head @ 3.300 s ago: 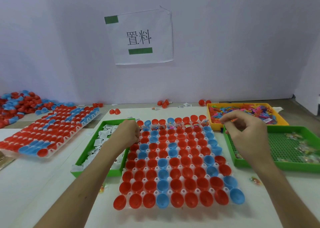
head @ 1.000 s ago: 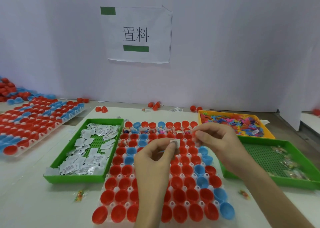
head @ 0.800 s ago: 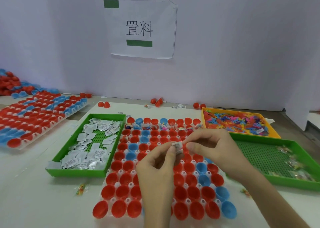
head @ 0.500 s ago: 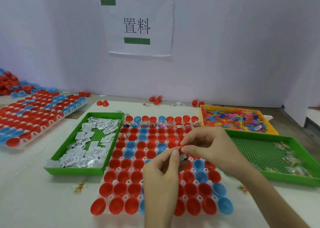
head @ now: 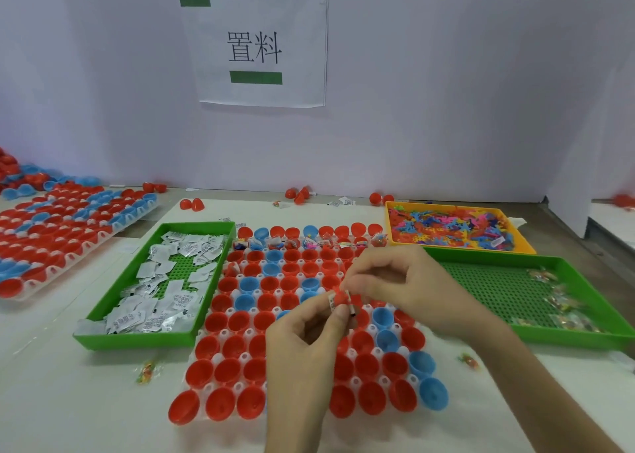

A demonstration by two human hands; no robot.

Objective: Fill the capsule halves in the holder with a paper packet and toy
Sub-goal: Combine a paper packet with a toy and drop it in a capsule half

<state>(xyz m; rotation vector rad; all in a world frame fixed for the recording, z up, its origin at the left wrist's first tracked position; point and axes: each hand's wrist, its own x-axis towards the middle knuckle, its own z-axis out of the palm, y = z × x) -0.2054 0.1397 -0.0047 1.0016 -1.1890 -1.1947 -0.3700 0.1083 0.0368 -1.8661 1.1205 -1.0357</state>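
Lowered slightly, left grip (head: 309,342) pinches the upright paper packet (head: 331,300), right grip (head: 412,287) the toy (head: 342,296)

Green tray (head: 137,341) seemingly touching holder (head: 224,333)

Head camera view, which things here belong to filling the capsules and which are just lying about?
In the job: holder of capsule halves; paper packet in the left hand; red toy in the right hand; green tray of packets; orange tray of toys.
Lying about: second holder at left; loose capsule pile; stray halves at the back; stray wrapped sweets; wall sign.
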